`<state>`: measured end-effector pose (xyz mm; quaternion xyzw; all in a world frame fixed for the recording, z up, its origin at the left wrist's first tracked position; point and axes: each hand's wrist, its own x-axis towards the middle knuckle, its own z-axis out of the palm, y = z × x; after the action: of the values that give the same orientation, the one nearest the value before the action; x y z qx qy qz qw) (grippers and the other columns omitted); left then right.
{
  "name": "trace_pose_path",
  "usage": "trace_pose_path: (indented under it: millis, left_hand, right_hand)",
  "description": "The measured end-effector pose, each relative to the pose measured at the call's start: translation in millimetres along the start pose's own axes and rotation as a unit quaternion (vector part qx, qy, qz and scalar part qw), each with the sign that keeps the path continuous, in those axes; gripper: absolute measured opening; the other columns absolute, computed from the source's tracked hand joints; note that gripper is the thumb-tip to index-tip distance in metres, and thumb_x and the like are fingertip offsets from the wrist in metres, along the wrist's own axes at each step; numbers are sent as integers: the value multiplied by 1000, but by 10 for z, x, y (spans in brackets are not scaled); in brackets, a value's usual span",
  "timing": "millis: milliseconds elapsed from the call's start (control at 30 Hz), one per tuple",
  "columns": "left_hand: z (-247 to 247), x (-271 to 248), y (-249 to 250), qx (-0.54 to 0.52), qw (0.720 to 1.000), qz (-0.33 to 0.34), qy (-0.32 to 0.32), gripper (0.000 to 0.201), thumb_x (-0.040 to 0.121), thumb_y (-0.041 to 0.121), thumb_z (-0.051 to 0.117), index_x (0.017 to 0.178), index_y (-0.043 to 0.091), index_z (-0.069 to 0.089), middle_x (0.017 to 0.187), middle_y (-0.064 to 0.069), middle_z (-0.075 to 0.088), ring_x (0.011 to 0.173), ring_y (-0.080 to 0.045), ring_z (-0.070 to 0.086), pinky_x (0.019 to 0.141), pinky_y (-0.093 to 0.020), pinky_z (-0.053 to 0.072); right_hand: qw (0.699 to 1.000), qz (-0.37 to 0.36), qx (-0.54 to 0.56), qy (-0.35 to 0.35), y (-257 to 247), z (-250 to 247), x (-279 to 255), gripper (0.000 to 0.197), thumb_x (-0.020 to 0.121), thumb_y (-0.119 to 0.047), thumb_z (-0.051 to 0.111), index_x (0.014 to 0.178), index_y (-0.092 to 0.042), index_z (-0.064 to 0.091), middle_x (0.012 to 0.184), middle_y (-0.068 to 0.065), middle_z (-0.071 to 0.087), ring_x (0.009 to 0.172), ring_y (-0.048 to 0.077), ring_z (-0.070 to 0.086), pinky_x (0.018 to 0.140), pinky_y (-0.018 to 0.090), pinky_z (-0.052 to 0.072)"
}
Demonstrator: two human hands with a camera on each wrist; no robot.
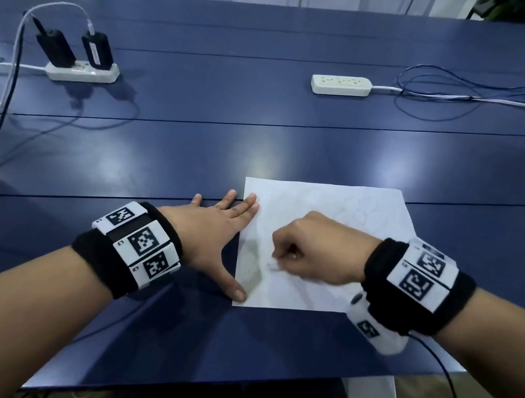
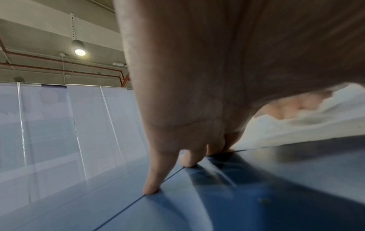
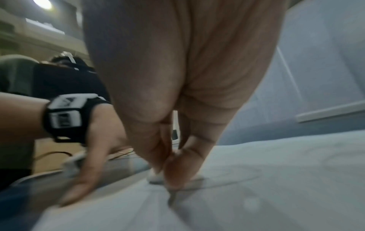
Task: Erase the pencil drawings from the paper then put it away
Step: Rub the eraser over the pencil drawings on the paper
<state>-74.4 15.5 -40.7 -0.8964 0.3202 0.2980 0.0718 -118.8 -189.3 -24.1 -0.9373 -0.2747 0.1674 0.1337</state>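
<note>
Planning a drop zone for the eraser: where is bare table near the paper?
Bare table: the wide strip between the paper and the two power strips, also the near-left corner under the left forearm. Crowded: far-left cables, and the sheet itself, under the left hand and right hand.

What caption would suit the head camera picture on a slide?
Left hand spread flat, steadying a white paper on a blue table, right hand rubbing it with a small eraser.
</note>
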Motion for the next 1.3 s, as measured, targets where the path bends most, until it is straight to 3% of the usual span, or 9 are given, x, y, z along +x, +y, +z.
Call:
trace_pose_path:
  millis: [133, 333, 533, 733, 833, 900, 1100, 1167, 1300]
  left_hand:
    - [-12, -9, 8, -4, 1000, -1, -1, 148, 51, 89, 63, 151, 24, -24, 156, 16, -30, 146, -13, -25, 118, -62, 3]
    - [-12, -9, 0, -5, 1000, 1, -2, 148, 51, 90, 62, 151, 24, -24, 156, 15, -31, 145, -13, -26, 118, -62, 3]
    - [-17, -14, 2, -4, 1000, 0, -1, 148, 51, 89, 63, 151, 24, -24, 156, 15, -30, 146, -13, -25, 117, -63, 4]
    - [-7, 3, -6, -1, 1000, -2, -2, 149, 50, 90, 62, 152, 24, -24, 156, 15, -31, 146, -13, -25, 117, -63, 4]
    - [-24, -5, 5, -4, 1000, -1, -4, 148, 51, 89, 63, 152, 24, -23, 156, 16, -30, 146, -13, -25, 117, -63, 4]
    - [-29, -19, 22, -5, 1000, -1, -4, 147, 52, 88, 64, 152, 24, -23, 156, 16, -30, 146, -13, -25, 117, -63, 4]
    - [-32, -11, 10, 0, 1000, -2, -10, 147, 52, 88, 64, 152, 23, -24, 155, 14, -31, 145, -14, -26, 117, -63, 4]
    - [-38, -11, -1, 0, 1000, -4, -10, 147, 53, 88, 64, 151, 23, -24, 155, 14, -31, 146, -14, -25, 117, -63, 3]
    - [-39, -10, 21, 2, 1000, -4, -10, 148, 52, 88, 64, 151, 24, -24, 155, 15, -31, 146, -14, -25, 117, -63, 4]
  right_hand:
    - [993, 82, -21, 82, 275, -160, 76, 17, 83, -14, 54, 70, -24, 52, 66, -14, 52, 73, 14, 50, 64, 23, 36]
    - [998, -21, 46, -48, -30, 46, -116, 17, 83, -20, 60, 70, -29, 54, 64, -13, 62, 61, 5, 57, 61, 15, 41]
    - [991, 90, -37, 96, 308, -162, 56, 15, 85, -14, 54, 73, -22, 56, 67, -13, 51, 73, 14, 47, 64, 21, 32]
    - [999, -20, 5, -27, -33, -4, -101, 13, 84, -18, 58, 73, -25, 56, 70, -10, 63, 67, 9, 51, 63, 20, 41]
    - [996, 59, -31, 58, 224, -128, 24, 14, 85, -15, 55, 73, -23, 54, 61, -17, 48, 71, 13, 46, 59, 20, 30]
    - [991, 104, -30, 85, 381, -186, 50, 15, 86, -15, 53, 73, -22, 53, 62, -17, 47, 74, 16, 45, 63, 23, 33]
    - [999, -33, 4, -22, 24, 24, -96, 20, 85, -22, 60, 70, -30, 50, 59, -18, 49, 57, -4, 47, 57, 9, 33]
    - [1000, -9, -21, 13, 103, -23, -17, 18, 85, -19, 59, 70, -27, 51, 59, -17, 48, 59, 2, 47, 56, 9, 31]
    - [991, 90, -42, 88, 376, -164, 40, 15, 84, -14, 53, 70, -22, 53, 64, -14, 50, 71, 15, 47, 62, 23, 33]
